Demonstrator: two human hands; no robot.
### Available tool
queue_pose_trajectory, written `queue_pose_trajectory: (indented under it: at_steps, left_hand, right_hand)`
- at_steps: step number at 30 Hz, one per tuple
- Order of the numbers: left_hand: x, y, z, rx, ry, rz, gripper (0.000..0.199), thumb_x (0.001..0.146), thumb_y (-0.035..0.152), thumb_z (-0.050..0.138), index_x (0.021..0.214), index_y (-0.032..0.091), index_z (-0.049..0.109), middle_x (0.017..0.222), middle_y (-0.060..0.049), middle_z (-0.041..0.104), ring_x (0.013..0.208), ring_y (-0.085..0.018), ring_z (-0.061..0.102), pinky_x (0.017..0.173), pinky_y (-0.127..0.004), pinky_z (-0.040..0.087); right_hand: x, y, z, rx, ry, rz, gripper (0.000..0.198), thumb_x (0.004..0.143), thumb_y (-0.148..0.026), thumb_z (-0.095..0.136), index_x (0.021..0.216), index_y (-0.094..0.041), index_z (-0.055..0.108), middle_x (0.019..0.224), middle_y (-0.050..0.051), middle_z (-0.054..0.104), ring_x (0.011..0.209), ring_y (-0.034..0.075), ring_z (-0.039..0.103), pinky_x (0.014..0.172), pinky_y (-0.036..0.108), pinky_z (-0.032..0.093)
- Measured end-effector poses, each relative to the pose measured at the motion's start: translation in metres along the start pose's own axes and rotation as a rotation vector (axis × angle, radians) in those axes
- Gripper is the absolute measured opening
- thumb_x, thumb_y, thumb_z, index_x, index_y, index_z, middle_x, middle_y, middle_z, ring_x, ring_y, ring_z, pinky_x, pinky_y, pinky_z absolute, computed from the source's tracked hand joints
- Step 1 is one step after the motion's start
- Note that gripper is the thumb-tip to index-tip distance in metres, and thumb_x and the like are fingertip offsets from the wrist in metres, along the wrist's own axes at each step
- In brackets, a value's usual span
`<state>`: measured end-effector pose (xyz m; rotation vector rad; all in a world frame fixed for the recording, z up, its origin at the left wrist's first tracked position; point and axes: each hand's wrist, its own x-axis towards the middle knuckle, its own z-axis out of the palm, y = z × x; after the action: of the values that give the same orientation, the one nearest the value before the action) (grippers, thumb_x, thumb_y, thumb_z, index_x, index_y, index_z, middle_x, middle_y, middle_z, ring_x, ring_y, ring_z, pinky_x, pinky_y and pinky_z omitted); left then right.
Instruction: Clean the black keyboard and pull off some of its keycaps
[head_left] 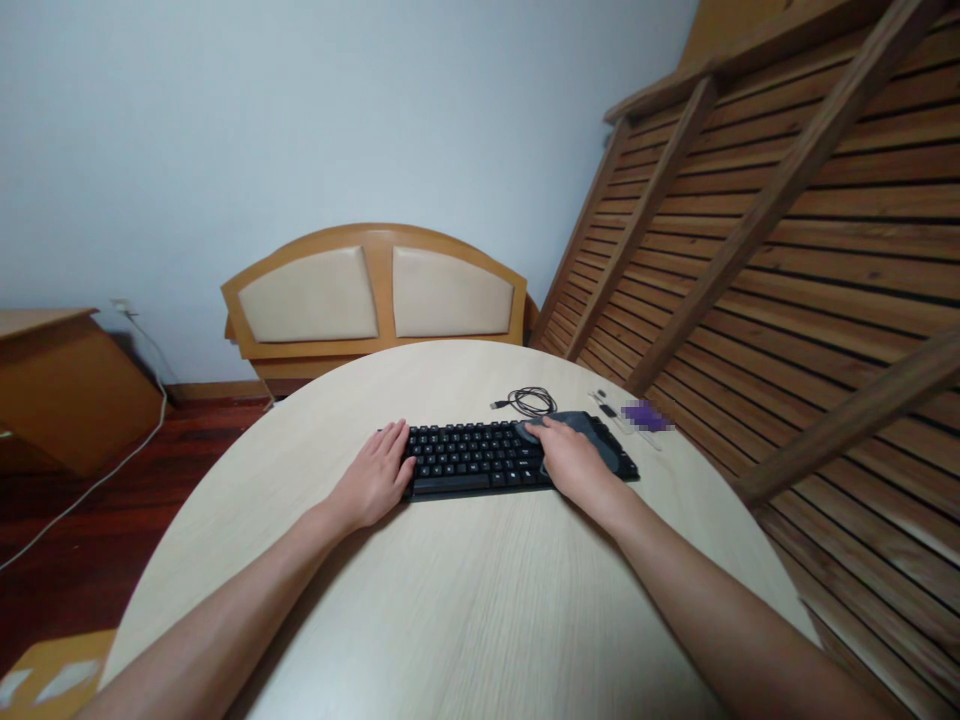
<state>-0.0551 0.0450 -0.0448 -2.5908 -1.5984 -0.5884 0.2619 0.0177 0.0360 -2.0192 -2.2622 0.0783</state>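
A black keyboard lies across the far middle of a round pale wooden table. My left hand rests flat on the keyboard's left end, fingers together and extended. My right hand lies on the keyboard's right part, fingertips touching a dark grey cloth-like piece draped over the right end of the keys. Whether the right hand grips that piece is unclear.
A coiled black USB cable lies just behind the keyboard. Small tools and a purple item sit at the table's right edge. A wooden headboard leans on the wall behind; a slatted bed frame stands at right.
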Motion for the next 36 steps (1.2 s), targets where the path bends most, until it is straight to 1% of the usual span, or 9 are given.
queue_pose_trajectory:
  at_steps: [5, 13, 16, 19, 22, 24, 27, 32, 36]
  left_hand:
    - [0.001, 0.002, -0.002, 0.004, 0.001, -0.004, 0.061, 0.101, 0.042, 0.031, 0.148, 0.006, 0.042, 0.156, -0.019, 0.041, 0.146, -0.032, 0.038, 0.121, -0.051, 0.029]
    - [0.002, 0.004, -0.006, 0.003, -0.051, 0.004, 0.064, 0.101, 0.042, 0.029, 0.149, 0.0, 0.039, 0.157, -0.023, 0.039, 0.146, -0.034, 0.037, 0.122, -0.051, 0.027]
    - [0.001, 0.002, -0.006, -0.003, -0.048, 0.014, 0.063, 0.102, 0.042, 0.027, 0.15, 0.002, 0.038, 0.157, -0.022, 0.038, 0.146, -0.032, 0.036, 0.122, -0.051, 0.026]
    - [0.0, 0.002, -0.008, -0.005, -0.054, 0.024, 0.062, 0.103, 0.042, 0.026, 0.151, 0.003, 0.037, 0.158, -0.021, 0.037, 0.147, -0.032, 0.036, 0.121, -0.051, 0.028]
    - [0.0, 0.004, -0.009, 0.01, -0.067, 0.022, 0.063, 0.103, 0.041, 0.026, 0.151, 0.002, 0.036, 0.158, -0.022, 0.036, 0.147, -0.032, 0.036, 0.121, -0.05, 0.028]
    - [0.001, 0.005, -0.01, 0.026, -0.072, 0.014, 0.063, 0.103, 0.041, 0.026, 0.151, 0.001, 0.037, 0.158, -0.022, 0.037, 0.146, -0.032, 0.036, 0.122, -0.05, 0.028]
    - [0.001, 0.006, -0.01, 0.045, -0.077, 0.001, 0.063, 0.103, 0.04, 0.026, 0.151, 0.0, 0.037, 0.158, -0.021, 0.036, 0.147, -0.031, 0.036, 0.122, -0.048, 0.028]
    - [0.0, 0.007, -0.011, 0.05, -0.087, -0.01, 0.063, 0.103, 0.04, 0.027, 0.151, 0.001, 0.036, 0.159, -0.02, 0.036, 0.147, -0.03, 0.035, 0.123, -0.048, 0.028]
    - [0.0, 0.007, -0.011, 0.053, -0.084, -0.013, 0.063, 0.103, 0.04, 0.027, 0.151, 0.001, 0.037, 0.159, -0.02, 0.037, 0.147, -0.03, 0.035, 0.123, -0.048, 0.028]
  right_hand:
    - [-0.014, -0.018, -0.011, -0.071, -0.007, 0.048, 0.055, 0.088, 0.001, 0.042, 0.137, -0.017, 0.057, 0.124, 0.019, 0.069, 0.105, 0.03, 0.071, 0.087, 0.042, 0.054]
    - [-0.009, -0.07, -0.002, -0.08, 0.02, -0.02, 0.041, 0.089, -0.001, 0.043, 0.126, -0.009, 0.06, 0.117, 0.021, 0.07, 0.1, 0.032, 0.07, 0.08, 0.039, 0.054]
    - [-0.013, -0.095, 0.001, -0.039, 0.035, -0.133, 0.036, 0.095, -0.01, 0.043, 0.125, -0.014, 0.062, 0.122, 0.017, 0.069, 0.108, 0.029, 0.066, 0.088, 0.039, 0.051]
    - [-0.016, -0.109, 0.005, 0.061, 0.063, -0.242, 0.038, 0.103, -0.037, 0.041, 0.127, -0.018, 0.064, 0.135, 0.014, 0.064, 0.124, 0.032, 0.056, 0.102, 0.049, 0.045]
    - [-0.017, -0.105, 0.014, 0.153, 0.049, -0.194, 0.053, 0.102, -0.054, 0.036, 0.14, -0.024, 0.058, 0.153, 0.014, 0.048, 0.14, 0.04, 0.038, 0.11, 0.065, 0.031]
    - [-0.016, -0.096, 0.02, 0.133, 0.021, -0.138, 0.051, 0.101, -0.05, 0.042, 0.147, -0.03, 0.05, 0.161, 0.012, 0.037, 0.146, 0.044, 0.028, 0.11, 0.071, 0.024]
    - [-0.014, -0.08, 0.02, 0.05, -0.013, -0.108, 0.051, 0.099, -0.031, 0.048, 0.15, -0.035, 0.047, 0.164, 0.008, 0.032, 0.146, 0.047, 0.026, 0.109, 0.07, 0.027]
    - [-0.013, -0.063, -0.002, -0.107, -0.091, -0.032, 0.059, 0.092, -0.007, 0.047, 0.146, -0.032, 0.052, 0.154, 0.011, 0.046, 0.131, 0.037, 0.049, 0.092, 0.046, 0.051]
    - [-0.009, -0.056, -0.016, -0.2, -0.058, 0.094, 0.049, 0.093, -0.002, 0.038, 0.132, -0.016, 0.064, 0.128, 0.021, 0.062, 0.113, 0.036, 0.06, 0.08, 0.041, 0.053]
